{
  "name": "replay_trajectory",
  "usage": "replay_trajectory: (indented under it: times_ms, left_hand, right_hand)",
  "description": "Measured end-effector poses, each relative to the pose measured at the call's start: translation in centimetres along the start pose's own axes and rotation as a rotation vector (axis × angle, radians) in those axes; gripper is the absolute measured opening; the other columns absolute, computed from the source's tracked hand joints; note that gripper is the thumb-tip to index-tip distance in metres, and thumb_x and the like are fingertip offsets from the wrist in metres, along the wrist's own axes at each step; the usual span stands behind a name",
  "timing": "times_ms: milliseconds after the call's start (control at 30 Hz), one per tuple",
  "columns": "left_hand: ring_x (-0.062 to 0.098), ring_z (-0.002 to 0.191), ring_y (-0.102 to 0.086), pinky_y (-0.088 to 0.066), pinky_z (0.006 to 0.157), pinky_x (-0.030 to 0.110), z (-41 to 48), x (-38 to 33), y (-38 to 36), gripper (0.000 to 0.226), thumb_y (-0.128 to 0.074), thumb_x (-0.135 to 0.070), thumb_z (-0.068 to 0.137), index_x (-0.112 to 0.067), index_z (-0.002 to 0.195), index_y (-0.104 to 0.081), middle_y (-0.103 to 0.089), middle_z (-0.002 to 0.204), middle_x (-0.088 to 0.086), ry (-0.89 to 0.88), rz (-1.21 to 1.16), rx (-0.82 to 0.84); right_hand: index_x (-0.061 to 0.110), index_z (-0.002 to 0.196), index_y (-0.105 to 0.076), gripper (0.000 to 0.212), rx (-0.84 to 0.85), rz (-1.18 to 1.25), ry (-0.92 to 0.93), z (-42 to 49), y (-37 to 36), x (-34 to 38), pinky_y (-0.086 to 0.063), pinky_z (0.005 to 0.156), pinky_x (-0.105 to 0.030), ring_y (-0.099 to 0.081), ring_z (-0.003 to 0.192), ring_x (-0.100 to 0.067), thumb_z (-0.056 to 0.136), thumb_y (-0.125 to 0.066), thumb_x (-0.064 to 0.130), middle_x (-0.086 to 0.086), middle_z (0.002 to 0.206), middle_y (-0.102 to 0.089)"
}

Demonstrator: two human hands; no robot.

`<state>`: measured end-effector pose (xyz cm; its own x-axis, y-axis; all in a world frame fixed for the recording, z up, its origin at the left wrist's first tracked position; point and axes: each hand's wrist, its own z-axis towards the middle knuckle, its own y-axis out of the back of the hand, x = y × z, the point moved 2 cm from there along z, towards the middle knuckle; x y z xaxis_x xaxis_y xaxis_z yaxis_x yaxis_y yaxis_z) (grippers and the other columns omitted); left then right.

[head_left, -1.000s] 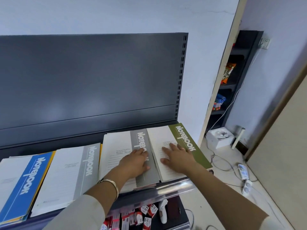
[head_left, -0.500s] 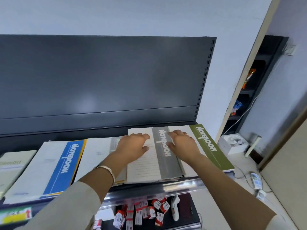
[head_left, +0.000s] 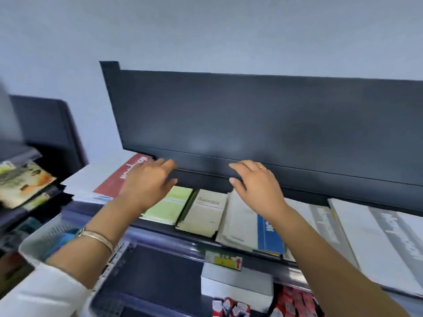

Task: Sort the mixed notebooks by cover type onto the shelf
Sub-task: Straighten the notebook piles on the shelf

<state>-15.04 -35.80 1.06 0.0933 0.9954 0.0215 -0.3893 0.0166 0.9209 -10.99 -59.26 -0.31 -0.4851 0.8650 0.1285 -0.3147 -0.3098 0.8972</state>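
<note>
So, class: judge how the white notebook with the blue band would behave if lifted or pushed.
Probably droops: the white notebook with the blue band looks thin and soft-covered. Likely light for its size. Pushed, it might slide, lying flat on the dark metal shelf.

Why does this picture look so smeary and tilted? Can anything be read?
Head view: motion blur smears the whole frame, worst at the left edge; lettering on the red notebook and the grey-banded notebook is barely legible. Head view: the wide lens slants the dark back panel, which shows soft pale glare patches.
</note>
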Motion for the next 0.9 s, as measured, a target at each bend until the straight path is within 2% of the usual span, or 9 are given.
replay_trajectory:
  times_ms: [167,267,367,467,633,900]
  left_hand:
    - [0.028,0.11,-0.057,-0.046,0.086,0.038,-3.4,10.8,1.9,0.037,-0.055,-0.032,0.09,-0.021,0.125,-0.053,-0.062,0.117,0.002,0.135,0.008,-0.046]
    - [0.027,0.109,-0.058,-0.046,0.085,0.037,-4.3,15.3,1.8,0.034,-0.057,-0.031,0.09,-0.021,0.122,-0.057,-0.065,0.114,0.001,0.194,-0.021,-0.089]
    - [0.022,0.112,-0.055,-0.044,0.086,0.035,-4.2,18.6,1.1,0.034,-0.052,-0.035,0.093,-0.024,0.125,-0.054,-0.062,0.118,-0.004,0.229,-0.005,-0.089]
    - [0.021,0.112,-0.053,-0.042,0.086,0.033,-2.8,21.5,0.1,0.034,-0.048,-0.036,0.095,-0.026,0.127,-0.053,-0.06,0.12,-0.005,0.24,0.015,-0.074]
    - [0.022,0.104,-0.056,-0.042,0.082,0.034,0.4,26.1,-1.4,0.03,-0.05,-0.034,0.093,-0.025,0.122,-0.056,-0.062,0.112,-0.004,0.248,0.034,-0.059]
    - [0.018,0.111,-0.055,-0.043,0.086,0.032,3.9,32.6,-4.5,0.034,-0.048,-0.037,0.094,-0.027,0.127,-0.053,-0.059,0.122,-0.007,0.234,0.026,0.045]
  right_hand:
    - [0.023,0.136,-0.047,0.04,0.023,0.08,0.1,4.5,-3.0,9.5,-0.037,0.101,-0.036,-0.044,0.124,-0.023,0.098,-0.044,0.034,0.003,0.134,-0.051]
    - [0.023,0.136,-0.048,0.04,0.038,0.118,0.159,7.2,-5.0,14.0,-0.037,0.1,-0.035,-0.046,0.121,-0.022,0.098,-0.044,0.035,0.004,0.134,-0.051]
    - [0.023,0.136,-0.048,0.04,0.059,0.159,0.203,10.0,-7.1,17.1,-0.038,0.1,-0.036,-0.047,0.121,-0.022,0.098,-0.044,0.034,0.004,0.133,-0.052]
    - [0.022,0.133,-0.051,0.038,0.069,0.192,0.238,12.9,-9.2,19.2,-0.041,0.097,-0.037,-0.049,0.119,-0.022,0.097,-0.045,0.032,0.004,0.131,-0.054]
    - [0.022,0.131,-0.054,0.036,0.076,0.25,0.258,18.0,-12.2,21.2,-0.043,0.095,-0.035,-0.051,0.116,-0.021,0.097,-0.046,0.03,0.004,0.128,-0.057]
    - [0.026,0.138,-0.045,0.042,0.242,0.199,0.262,24.3,-17.3,23.8,-0.039,0.098,-0.031,-0.046,0.122,-0.016,0.098,-0.044,0.038,0.007,0.136,-0.05]
